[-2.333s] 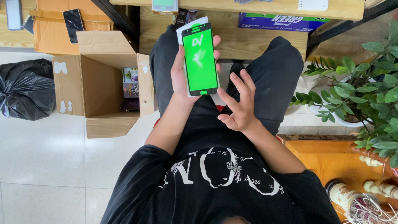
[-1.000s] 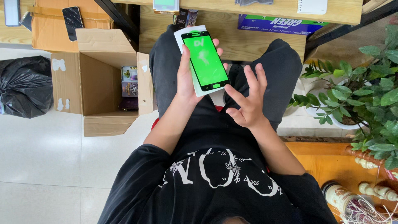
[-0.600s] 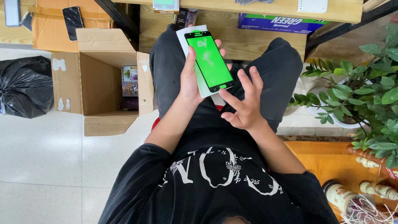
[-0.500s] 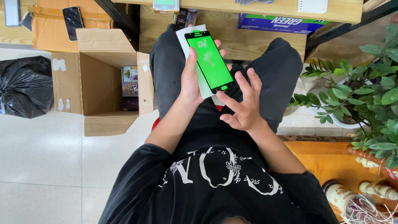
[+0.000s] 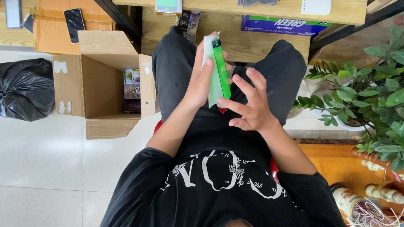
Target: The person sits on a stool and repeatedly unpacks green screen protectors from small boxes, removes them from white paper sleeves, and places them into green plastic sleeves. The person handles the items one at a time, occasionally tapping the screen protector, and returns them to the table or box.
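My left hand point(image 5: 202, 82) grips a green screen panel point(image 5: 221, 67) together with a white backing card point(image 5: 209, 54), both turned almost edge-on to me above my lap. My right hand point(image 5: 248, 105) hovers just right of the panel with its fingers spread; the thumb tip touches the panel's lower edge. I sit with black trousers and a black printed shirt below the hands.
An open cardboard box point(image 5: 99, 84) with small packets inside stands on the floor at left, a black plastic bag point(image 5: 23, 88) beside it. A wooden desk point(image 5: 252, 8) with a blue box point(image 5: 282, 25) lies ahead. Green potted plants point(image 5: 366, 92) crowd the right.
The green panel has turned from facing me to nearly edge-on in my left hand. My right hand has stayed close beside it, its thumb now at the panel's lower edge.
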